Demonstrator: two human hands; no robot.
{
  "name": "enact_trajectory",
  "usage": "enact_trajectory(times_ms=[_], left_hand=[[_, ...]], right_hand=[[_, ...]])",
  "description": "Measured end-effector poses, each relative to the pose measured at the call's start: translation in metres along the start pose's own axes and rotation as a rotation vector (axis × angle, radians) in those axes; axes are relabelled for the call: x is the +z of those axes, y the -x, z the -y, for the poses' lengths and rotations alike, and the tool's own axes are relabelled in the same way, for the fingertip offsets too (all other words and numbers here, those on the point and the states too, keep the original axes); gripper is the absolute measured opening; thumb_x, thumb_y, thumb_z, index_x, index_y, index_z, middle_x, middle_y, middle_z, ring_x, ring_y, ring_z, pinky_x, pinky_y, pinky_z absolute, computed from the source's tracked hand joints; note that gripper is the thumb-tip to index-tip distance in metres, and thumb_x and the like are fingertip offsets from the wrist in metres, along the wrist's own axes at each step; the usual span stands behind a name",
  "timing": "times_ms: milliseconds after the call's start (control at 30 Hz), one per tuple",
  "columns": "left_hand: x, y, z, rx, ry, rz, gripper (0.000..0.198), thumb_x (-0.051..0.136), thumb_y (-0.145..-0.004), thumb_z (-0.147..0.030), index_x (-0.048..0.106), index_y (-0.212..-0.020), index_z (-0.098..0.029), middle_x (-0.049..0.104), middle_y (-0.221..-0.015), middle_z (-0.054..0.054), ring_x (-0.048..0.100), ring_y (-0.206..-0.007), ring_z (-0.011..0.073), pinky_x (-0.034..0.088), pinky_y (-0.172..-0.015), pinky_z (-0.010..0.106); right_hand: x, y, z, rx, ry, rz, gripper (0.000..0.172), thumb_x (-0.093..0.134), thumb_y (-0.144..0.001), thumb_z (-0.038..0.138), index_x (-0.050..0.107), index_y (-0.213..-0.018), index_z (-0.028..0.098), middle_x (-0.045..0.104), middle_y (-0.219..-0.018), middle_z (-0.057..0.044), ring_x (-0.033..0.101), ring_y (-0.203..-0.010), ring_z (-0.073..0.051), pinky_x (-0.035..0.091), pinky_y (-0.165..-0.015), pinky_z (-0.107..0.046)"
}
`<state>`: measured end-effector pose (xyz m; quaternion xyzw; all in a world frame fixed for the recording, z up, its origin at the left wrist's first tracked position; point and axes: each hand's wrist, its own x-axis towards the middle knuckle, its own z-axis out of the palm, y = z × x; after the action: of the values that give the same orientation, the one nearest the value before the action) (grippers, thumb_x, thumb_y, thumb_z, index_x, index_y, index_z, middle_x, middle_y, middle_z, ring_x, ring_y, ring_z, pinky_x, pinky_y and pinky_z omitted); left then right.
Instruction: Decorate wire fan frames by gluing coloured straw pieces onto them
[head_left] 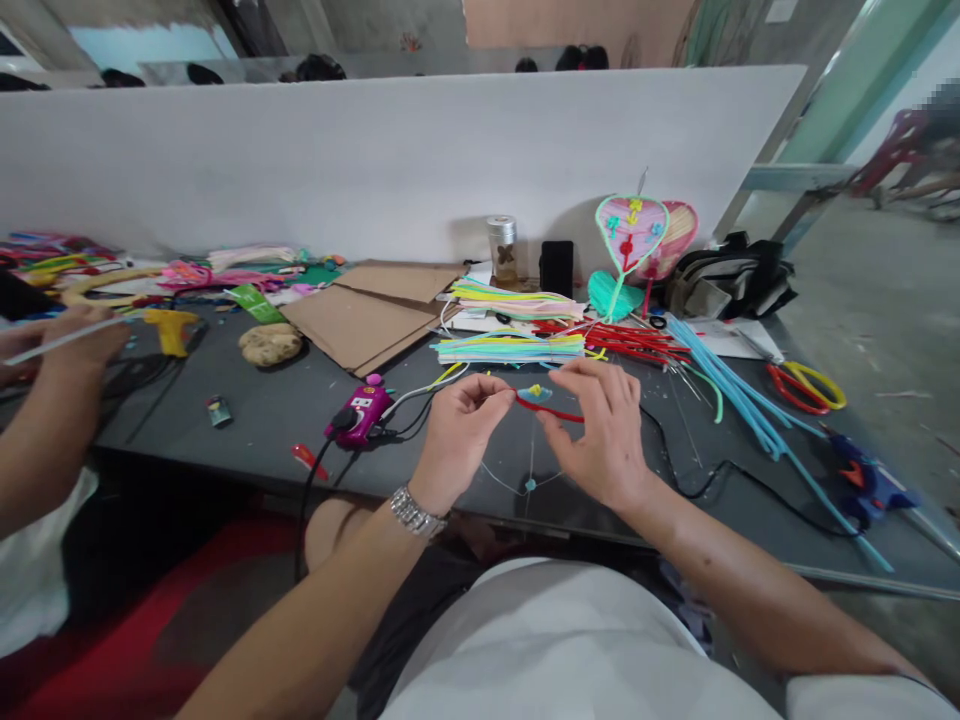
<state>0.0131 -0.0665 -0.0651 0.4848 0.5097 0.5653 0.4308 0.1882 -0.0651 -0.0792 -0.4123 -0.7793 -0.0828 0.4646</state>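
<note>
A red pipe cleaner [553, 411] stretches between my hands above the dark table. Its left end is pinched in my left hand [466, 432], which has a metal watch at the wrist. My right hand [601, 430] is at the other end, thumb and fingers apart, with the red strip reaching between them; contact there is unclear. Just behind the strip lies a small blue piece with a yellow top [535, 392]. A small light-blue piece [531, 484] with thin wires sits near the table's front edge.
Bundled pastel pipe cleaners [510, 348], red ones [637, 342], cardboard [360, 325] and a purple power adapter [362, 413] lie around. At right are scissors [806, 387] and a blue glue gun [870, 480]. Another person's hand [86, 335] is near a yellow glue gun [171, 330] at left.
</note>
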Motion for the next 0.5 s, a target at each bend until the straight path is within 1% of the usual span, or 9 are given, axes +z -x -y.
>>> enact_trajectory(times_ms=[33, 100, 167, 200, 267, 333, 500], left_hand=[[0.0, 0.0, -0.001, 0.009, -0.004, -0.002, 0.019, 0.075, -0.069, -0.034, 0.069, -0.069, -0.016, 0.058, -0.062, -0.003, 0.042, -0.057, 0.0088, 0.034, -0.056, 0.023], [0.0, 0.001, -0.002, 0.028, -0.014, -0.003, 0.019, 0.075, -0.069, -0.034, 0.069, -0.069, -0.016, 0.058, -0.061, -0.003, 0.042, -0.056, 0.0089, 0.034, -0.056, 0.023], [0.0, 0.001, -0.002, 0.042, -0.023, 0.002, 0.018, 0.074, -0.069, -0.034, 0.068, -0.069, -0.017, 0.057, -0.06, -0.004, 0.042, -0.056, 0.009, 0.035, -0.056, 0.023], [0.0, 0.002, -0.003, 0.046, -0.029, 0.007, 0.018, 0.074, -0.07, -0.034, 0.068, -0.07, -0.017, 0.057, -0.06, -0.004, 0.042, -0.055, 0.009, 0.035, -0.055, 0.023], [0.001, 0.002, -0.003, 0.048, -0.042, 0.016, 0.017, 0.073, -0.07, -0.033, 0.068, -0.07, -0.016, 0.056, -0.059, -0.004, 0.042, -0.055, 0.0089, 0.035, -0.055, 0.023], [0.001, 0.003, -0.004, 0.051, -0.057, 0.017, 0.017, 0.073, -0.071, -0.033, 0.068, -0.071, -0.016, 0.055, -0.059, -0.004, 0.043, -0.055, 0.009, 0.036, -0.055, 0.023], [0.0, 0.004, -0.004, 0.058, -0.086, 0.005, 0.017, 0.073, -0.071, -0.033, 0.068, -0.071, -0.017, 0.057, -0.06, -0.004, 0.046, -0.057, 0.0096, 0.038, -0.057, 0.023]], right_hand=[[-0.001, -0.005, -0.002, 0.059, -0.082, 0.051, 0.032, 0.071, -0.086, 0.022, 0.064, -0.117, 0.017, 0.071, -0.109, -0.011, 0.065, -0.103, -0.026, 0.039, -0.091, -0.04], [-0.001, -0.015, -0.006, 0.183, -0.282, 0.203, 0.032, 0.074, -0.082, 0.022, 0.065, -0.113, 0.018, 0.073, -0.096, -0.005, 0.067, -0.09, -0.022, 0.043, -0.086, -0.037], [-0.002, -0.025, -0.01, 0.304, -0.472, 0.372, 0.023, 0.074, -0.079, 0.021, 0.068, -0.101, 0.018, 0.071, -0.083, 0.0, 0.065, -0.076, -0.017, 0.045, -0.077, -0.032], [-0.001, -0.03, -0.012, 0.35, -0.546, 0.442, 0.017, 0.074, -0.077, 0.02, 0.069, -0.093, 0.017, 0.07, -0.079, 0.0, 0.062, -0.072, -0.016, 0.045, -0.072, -0.029], [-0.001, -0.036, -0.013, 0.401, -0.646, 0.536, 0.007, 0.071, -0.075, 0.019, 0.068, -0.081, 0.016, 0.068, -0.074, 0.001, 0.058, -0.067, -0.013, 0.043, -0.067, -0.027], [0.0, -0.039, -0.012, 0.416, -0.7, 0.565, 0.003, 0.069, -0.075, 0.018, 0.068, -0.076, 0.016, 0.065, -0.07, 0.002, 0.054, -0.066, -0.012, 0.041, -0.065, -0.025], [0.003, -0.038, -0.009, 0.411, -0.768, 0.534, 0.007, 0.069, -0.075, 0.021, 0.068, -0.078, 0.015, 0.066, -0.072, 0.002, 0.053, -0.068, -0.012, 0.041, -0.067, -0.025]])
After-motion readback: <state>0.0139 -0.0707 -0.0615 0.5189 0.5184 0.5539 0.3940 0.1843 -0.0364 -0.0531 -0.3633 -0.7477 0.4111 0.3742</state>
